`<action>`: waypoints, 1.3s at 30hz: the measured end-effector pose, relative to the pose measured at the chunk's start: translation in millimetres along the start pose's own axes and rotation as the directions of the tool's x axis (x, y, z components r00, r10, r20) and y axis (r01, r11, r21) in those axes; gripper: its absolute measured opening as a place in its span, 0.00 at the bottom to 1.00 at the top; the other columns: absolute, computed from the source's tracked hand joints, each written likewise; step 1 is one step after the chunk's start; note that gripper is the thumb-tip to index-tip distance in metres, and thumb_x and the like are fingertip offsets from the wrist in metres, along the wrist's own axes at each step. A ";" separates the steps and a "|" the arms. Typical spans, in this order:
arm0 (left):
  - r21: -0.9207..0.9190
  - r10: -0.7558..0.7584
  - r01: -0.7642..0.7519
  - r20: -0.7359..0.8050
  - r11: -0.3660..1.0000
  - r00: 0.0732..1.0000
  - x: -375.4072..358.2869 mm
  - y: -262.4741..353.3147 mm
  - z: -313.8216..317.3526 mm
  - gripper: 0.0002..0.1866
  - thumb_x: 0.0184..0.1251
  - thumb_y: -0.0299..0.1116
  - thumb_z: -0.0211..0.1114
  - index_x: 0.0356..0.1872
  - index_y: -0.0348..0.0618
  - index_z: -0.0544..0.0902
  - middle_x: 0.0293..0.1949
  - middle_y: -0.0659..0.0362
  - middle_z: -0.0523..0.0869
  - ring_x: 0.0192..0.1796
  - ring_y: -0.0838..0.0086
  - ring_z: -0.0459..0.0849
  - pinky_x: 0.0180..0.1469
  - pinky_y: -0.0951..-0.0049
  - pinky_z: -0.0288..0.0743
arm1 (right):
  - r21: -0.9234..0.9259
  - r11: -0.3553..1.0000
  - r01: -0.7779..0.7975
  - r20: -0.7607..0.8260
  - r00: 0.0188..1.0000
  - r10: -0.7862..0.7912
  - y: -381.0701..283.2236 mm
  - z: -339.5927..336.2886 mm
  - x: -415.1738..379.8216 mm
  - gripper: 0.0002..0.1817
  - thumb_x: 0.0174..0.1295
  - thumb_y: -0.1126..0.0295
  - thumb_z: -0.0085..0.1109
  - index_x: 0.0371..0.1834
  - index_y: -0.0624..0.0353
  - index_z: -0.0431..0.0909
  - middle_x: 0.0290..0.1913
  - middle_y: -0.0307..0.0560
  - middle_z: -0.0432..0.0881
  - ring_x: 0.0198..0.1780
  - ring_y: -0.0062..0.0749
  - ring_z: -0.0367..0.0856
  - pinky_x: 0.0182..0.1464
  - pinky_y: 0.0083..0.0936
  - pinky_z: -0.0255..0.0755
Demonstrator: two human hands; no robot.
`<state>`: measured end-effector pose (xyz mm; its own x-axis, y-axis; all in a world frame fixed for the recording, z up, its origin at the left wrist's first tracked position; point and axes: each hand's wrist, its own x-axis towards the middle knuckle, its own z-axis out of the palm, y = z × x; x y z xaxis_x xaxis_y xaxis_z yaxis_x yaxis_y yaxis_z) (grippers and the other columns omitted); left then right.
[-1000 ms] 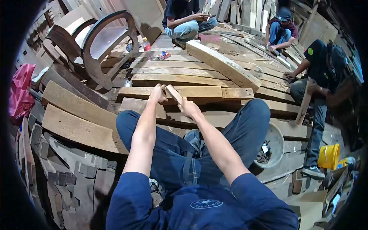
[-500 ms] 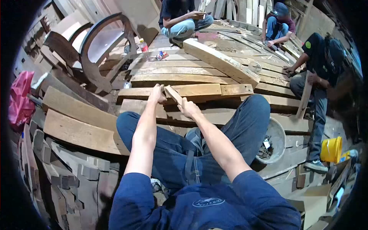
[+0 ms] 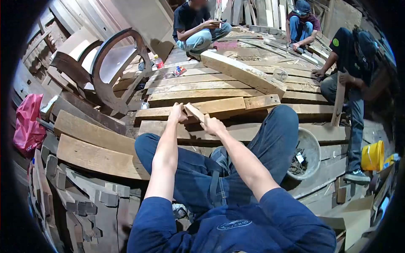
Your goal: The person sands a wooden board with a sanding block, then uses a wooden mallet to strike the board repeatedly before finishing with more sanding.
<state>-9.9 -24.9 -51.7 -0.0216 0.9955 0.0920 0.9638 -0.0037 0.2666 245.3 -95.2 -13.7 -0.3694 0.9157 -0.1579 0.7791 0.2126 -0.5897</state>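
A short, flat piece of light wood (image 3: 195, 112) slants between my two hands, over the near side of a long wooden beam (image 3: 219, 105). My left hand (image 3: 178, 113) is closed, its fingers right at the far end of the piece. Lower down, my right hand (image 3: 214, 125) wraps round the near end. The undersides of both grips are hidden. The beam lies crosswise in front of my bent knees and has a separate-looking section (image 3: 261, 101) at its right end.
A thick timber (image 3: 242, 71) lies diagonally beyond the beam. By my right knee stands a bucket (image 3: 311, 158) of dark scraps. Curved wooden boards (image 3: 97, 156) are at left, near a pink bag (image 3: 29, 122). A person (image 3: 352, 67) at right holds a board; two others crouch farther back.
Both hands have drawn slightly toward me with the wood piece, which keeps its slant. The whole view has shifted a little. The person at right still holds the board.
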 end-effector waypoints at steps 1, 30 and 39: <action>0.025 0.031 -0.030 -0.045 0.999 0.998 -5.3 6.1 -6.2 0.46 0.27 0.40 0.82 0.59 0.40 0.79 0.50 0.46 0.81 0.55 0.53 0.82 0.58 0.61 0.80 | -0.007 0.999 -0.051 -0.045 0.998 0.050 3.9 -6.4 1.1 0.27 0.67 0.52 0.53 0.58 0.63 0.66 0.46 0.70 0.84 0.51 0.64 0.84 0.54 0.53 0.77; 0.188 -0.008 -0.006 0.070 0.982 0.998 14.4 -0.5 2.9 0.42 0.27 0.47 0.83 0.50 0.37 0.80 0.50 0.41 0.82 0.55 0.50 0.80 0.60 0.60 0.78 | -0.042 0.999 -0.022 -0.089 0.996 0.018 23.8 -5.0 -8.8 0.22 0.67 0.55 0.54 0.53 0.62 0.67 0.42 0.67 0.85 0.47 0.62 0.85 0.50 0.54 0.78; 0.183 -0.033 0.012 0.114 0.983 0.993 14.0 7.3 -6.0 0.49 0.26 0.47 0.85 0.59 0.40 0.78 0.53 0.43 0.82 0.57 0.51 0.81 0.60 0.59 0.80 | 0.381 0.836 -0.395 -0.409 0.739 0.535 67.0 -44.1 2.8 0.25 0.68 0.54 0.51 0.55 0.66 0.66 0.44 0.68 0.85 0.48 0.61 0.86 0.52 0.50 0.79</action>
<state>-4.7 -11.5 -42.7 -0.0232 0.9994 -0.0270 0.9958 0.0255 0.0875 318.9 -63.3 -18.7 0.3508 0.9301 -0.1088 0.6041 -0.3136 -0.7326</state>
